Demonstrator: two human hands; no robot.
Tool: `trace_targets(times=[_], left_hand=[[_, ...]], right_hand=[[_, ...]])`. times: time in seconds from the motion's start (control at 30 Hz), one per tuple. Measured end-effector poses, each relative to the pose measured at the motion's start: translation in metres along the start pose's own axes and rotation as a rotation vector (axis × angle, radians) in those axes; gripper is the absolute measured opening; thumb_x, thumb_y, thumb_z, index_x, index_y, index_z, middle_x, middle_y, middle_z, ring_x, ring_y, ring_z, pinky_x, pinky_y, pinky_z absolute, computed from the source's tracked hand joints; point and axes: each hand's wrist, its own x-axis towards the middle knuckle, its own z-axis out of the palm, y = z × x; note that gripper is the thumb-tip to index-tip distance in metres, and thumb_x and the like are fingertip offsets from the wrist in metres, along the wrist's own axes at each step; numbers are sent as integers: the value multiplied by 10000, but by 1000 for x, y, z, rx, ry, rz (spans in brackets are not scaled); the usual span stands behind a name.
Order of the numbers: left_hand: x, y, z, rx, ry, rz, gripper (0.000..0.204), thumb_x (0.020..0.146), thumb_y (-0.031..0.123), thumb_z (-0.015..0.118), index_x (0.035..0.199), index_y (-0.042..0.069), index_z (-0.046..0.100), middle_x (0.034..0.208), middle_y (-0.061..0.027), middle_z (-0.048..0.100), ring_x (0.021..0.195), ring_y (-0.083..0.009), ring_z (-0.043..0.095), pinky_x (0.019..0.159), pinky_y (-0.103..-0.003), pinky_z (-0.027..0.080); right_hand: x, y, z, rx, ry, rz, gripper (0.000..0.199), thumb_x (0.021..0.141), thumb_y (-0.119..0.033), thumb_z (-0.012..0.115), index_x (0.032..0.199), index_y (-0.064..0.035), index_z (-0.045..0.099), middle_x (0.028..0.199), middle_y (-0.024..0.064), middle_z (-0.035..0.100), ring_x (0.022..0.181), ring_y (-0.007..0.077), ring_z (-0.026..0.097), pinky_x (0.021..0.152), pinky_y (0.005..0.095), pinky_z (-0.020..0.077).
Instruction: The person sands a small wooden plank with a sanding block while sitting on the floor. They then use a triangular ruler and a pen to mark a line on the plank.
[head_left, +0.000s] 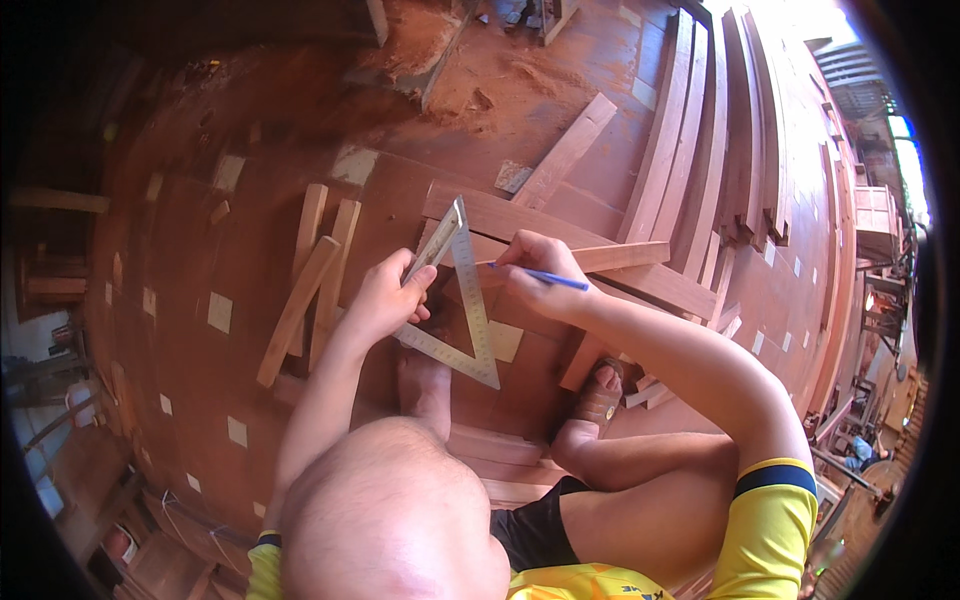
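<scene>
My left hand [388,297] is closed around the thick edge of a metal triangular set square [478,310], thumb on top. The square's graduated long edge points toward my right hand. My right hand [540,268] pinches a blue pen or pencil [560,280], its tip near the square's edge. A narrow wooden strip [625,256] runs from beneath the set square, under my right hand, and out to the right. Whether the tip touches the wood I cannot tell. Wider boards [515,220] lie under the strip.
Short wooden pieces [300,310] lie on the tiled floor to the left. Long planks [705,130] are stacked at the far right, and a single board [565,150] rests ahead near scattered sawdust [490,95]. My sandalled foot [600,390] is close to the boards.
</scene>
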Motion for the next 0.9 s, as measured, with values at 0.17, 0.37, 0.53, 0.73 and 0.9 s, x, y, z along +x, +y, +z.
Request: trace_targets(times=[0.17,0.37,0.53,0.73,0.9], left_hand=[[5,1,3,59,47,91,302,1060,310,676,1009,16,636,742,-44,648,558,-105,637,508,-292,510],[4,-2,4,39,70,49,305,1055,316,688,1002,18,650,740,-33,647,547,-96,630,488,-276,501],[2,1,7,34,95,54,301,1051,302,694,988,10,658,727,-33,650,550,-98,639,492,-279,507],[-1,5,8,110,136,95,301,1048,287,694,970,-2,663,710,-36,647,534,-99,628,492,-289,499],[0,6,12,108,147,85,299,1050,292,689,973,4,663,705,-29,639,522,-92,609,483,-290,486]], right_hand=[[4,7,-3,-42,7,17,165,902,-100,694,959,49,650,883,142,772,828,135,723,716,315,581],[2,7,0,-69,-22,-31,137,925,-97,729,923,17,654,831,57,712,769,79,632,652,268,524],[1,3,0,-150,16,-36,160,923,-119,748,893,14,665,820,47,711,766,67,605,636,270,510],[2,3,1,-167,20,-16,184,927,-145,767,896,9,672,809,48,711,759,66,610,631,275,509],[2,3,0,-154,32,-22,192,927,-158,773,906,8,680,805,49,712,747,69,612,627,279,510]])
